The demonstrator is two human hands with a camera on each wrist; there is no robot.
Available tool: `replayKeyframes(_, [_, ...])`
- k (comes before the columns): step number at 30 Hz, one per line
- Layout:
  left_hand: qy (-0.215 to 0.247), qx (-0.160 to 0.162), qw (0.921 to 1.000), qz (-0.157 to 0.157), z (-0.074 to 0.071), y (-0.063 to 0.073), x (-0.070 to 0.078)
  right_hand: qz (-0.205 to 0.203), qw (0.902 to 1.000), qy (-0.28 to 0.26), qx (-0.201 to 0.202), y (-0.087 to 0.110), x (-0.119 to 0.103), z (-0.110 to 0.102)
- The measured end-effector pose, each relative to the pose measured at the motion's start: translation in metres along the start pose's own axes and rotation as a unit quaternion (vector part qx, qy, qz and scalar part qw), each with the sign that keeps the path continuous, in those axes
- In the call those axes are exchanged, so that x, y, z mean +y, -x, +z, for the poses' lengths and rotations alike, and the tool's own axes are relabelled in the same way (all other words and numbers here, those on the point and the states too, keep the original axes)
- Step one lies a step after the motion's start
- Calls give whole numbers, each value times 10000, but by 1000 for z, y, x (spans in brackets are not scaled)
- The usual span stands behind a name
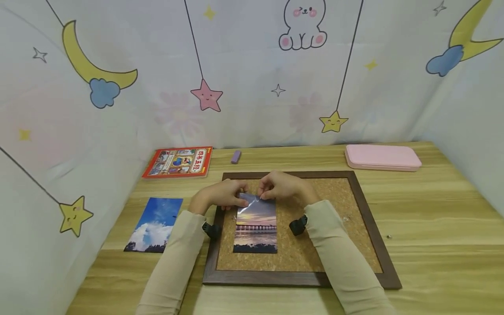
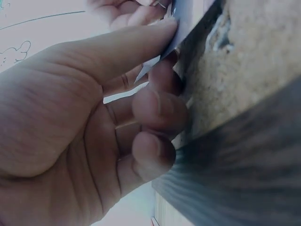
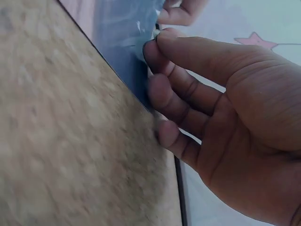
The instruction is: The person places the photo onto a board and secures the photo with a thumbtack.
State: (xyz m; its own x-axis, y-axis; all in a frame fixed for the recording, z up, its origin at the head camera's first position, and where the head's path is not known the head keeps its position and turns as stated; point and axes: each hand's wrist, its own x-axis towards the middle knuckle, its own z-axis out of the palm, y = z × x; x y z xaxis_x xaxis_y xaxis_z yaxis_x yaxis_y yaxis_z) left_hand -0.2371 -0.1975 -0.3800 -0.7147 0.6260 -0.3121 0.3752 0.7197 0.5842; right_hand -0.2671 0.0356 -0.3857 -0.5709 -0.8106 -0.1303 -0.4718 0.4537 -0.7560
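A sunset pier photo (image 1: 256, 232) lies upright on the cork board (image 1: 303, 253) with a dark brown frame. My left hand (image 1: 226, 194) pinches the photo's upper left corner between thumb and fingers; in the left wrist view that corner of the photo (image 2: 190, 16) is lifted off the cork. At the top edge my right hand (image 1: 281, 187) pinches a tiny push pin (image 3: 157, 33) between thumb and index finger, largely hidden by the fingertips. Its other fingers are bent beside the photo's edge.
Left of the board lies a blue sky photo (image 1: 155, 225). Behind are a red book (image 1: 179, 162), a purple eraser-like block (image 1: 236, 157) and a pink case (image 1: 382, 157). A small shiny piece (image 1: 389, 236) lies right of the frame. Small clear bits (image 1: 345, 218) sit on the cork.
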Motion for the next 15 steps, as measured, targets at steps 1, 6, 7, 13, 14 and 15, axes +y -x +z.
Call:
replayKeyframes(1, [-20,-1,10000,-11,0,-1,0,20,10000,-4,2,-1,1,1])
replayKeyframes(6, [-39,-25,10000,-43,1,-4,0,167,9999,-1,-40,-6,2,5])
replayKeyframes(7, [-32,-26,10000,-50,1,-4,0,180,9998,6,-66,-7,2,6])
replayKeyframes(13, [-10,15,10000,-70,2,-4,-1,290,9994,70,-164,-11,-3,7])
replayKeyframes(14, [-15,27,10000,-71,2,-3,-1,318,9993,92,-169,-12,-4,7])
replayKeyframes(15, [-21,34,10000,-72,2,-3,-1,334,9992,116,-185,-13,-6,6])
